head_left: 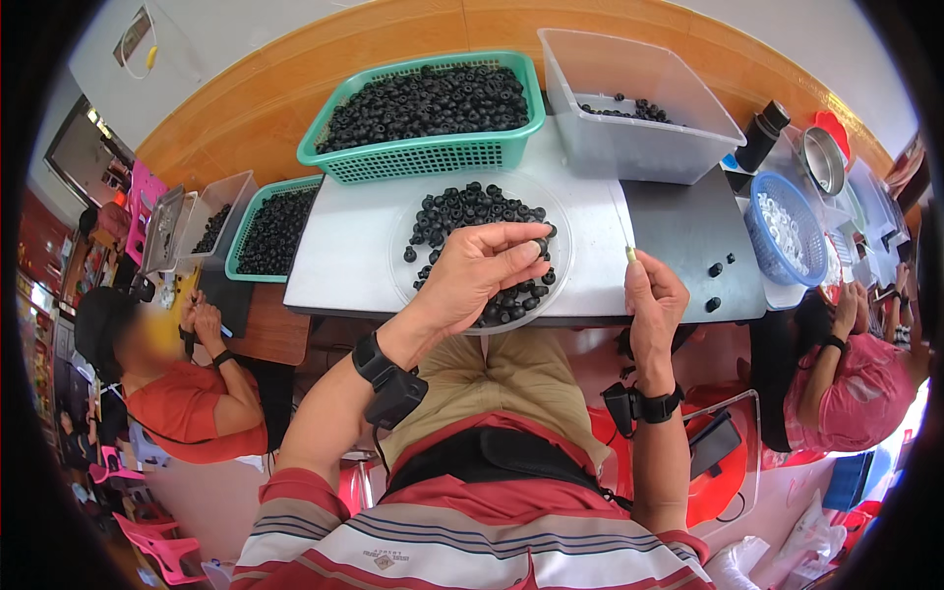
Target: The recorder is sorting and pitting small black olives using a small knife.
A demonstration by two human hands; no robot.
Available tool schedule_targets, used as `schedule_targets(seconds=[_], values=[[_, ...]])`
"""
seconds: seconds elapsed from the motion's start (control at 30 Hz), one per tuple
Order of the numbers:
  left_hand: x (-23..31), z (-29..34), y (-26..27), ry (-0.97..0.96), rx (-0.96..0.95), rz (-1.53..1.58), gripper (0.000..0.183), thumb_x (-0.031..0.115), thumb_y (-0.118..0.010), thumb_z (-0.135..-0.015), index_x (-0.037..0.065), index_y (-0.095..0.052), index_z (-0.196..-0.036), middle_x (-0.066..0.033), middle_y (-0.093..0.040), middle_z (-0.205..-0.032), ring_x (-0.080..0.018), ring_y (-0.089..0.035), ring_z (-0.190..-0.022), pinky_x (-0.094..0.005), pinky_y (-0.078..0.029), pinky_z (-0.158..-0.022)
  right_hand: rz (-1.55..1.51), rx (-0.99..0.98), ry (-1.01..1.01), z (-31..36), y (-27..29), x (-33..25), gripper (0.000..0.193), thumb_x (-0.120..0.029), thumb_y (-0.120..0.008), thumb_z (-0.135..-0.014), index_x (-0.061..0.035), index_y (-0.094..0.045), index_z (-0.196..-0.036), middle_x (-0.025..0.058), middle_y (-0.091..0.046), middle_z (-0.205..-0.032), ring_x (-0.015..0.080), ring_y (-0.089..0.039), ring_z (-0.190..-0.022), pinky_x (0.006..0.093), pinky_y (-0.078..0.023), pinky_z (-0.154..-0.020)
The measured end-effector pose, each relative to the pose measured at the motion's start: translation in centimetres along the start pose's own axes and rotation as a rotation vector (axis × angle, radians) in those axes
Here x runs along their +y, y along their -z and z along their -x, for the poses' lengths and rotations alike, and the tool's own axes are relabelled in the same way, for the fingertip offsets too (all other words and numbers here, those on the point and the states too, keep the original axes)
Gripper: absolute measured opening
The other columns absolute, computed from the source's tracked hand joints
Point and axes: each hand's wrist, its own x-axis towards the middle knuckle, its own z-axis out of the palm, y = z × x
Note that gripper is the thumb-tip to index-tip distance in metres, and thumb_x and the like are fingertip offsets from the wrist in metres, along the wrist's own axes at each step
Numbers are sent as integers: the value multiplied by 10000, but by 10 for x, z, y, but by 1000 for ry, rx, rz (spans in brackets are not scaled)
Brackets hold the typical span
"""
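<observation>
Over a clear round tray point(567, 211) heaped with small black ring-like parts point(472, 205), my left hand point(479, 264) pinches one small black part point(542, 246) between thumb and fingertips. To its right, just past the tray, my right hand point(657, 303) is closed around a thin, pick-like tool point(629, 238). Its slim pale shaft points up from my fingers, with a yellowish-green section at the grip. The rest of its handle is hidden in my palm. The two hands are apart.
Behind the tray stand a green basket point(418, 162) full of black parts and a clear bin point(639, 147) with a few. Several loose black parts point(714, 269) and a blue basket point(787, 270) are at right. One person point(202, 398) sits left, another point(855, 398) right.
</observation>
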Motion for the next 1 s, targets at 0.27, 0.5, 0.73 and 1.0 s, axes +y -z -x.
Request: schedule_targets(seconds=[0.27,0.5,0.73,1.0], values=[[-7,4,5,-9,-13,121,323,103,-593,-969,-40,-565,-1257,-52,-641,-1004,-148,-650,-949,-347,-565,-940,32,-17,18,5,-4,-7,258,-145,-686,-926,39,-675,-1107,-20,-626,-863,32,-534,-740,174,-411,-647],[-15,3,5,-36,9,225,253,78,-610,-952,-11,-592,-1187,-56,-647,-977,-147,-659,-930,-360,-574,-929,17,-84,59,18,-18,-18,250,-121,-700,-909,40,-677,-1099,-21,-629,-868,24,-514,-735,164,-391,-640],[-15,8,-5,19,69,316,181,79,-604,-956,-11,-603,-1113,-63,-653,-981,-142,-654,-901,-326,-584,-902,42,-178,45,25,-28,-27,236,-94,-720,-867,29,-688,-1066,61,-693,-903,94,-599,-789,236,-468,-719],[-21,10,-5,-1,6,319,140,89,-585,-965,20,-593,-1086,-82,-660,-1013,-170,-667,-947,-330,-579,-912,209,-276,184,26,-30,-38,238,-78,-729,-839,16,-696,-1055,67,-656,-814,107,-580,-709,242,-449,-650]])
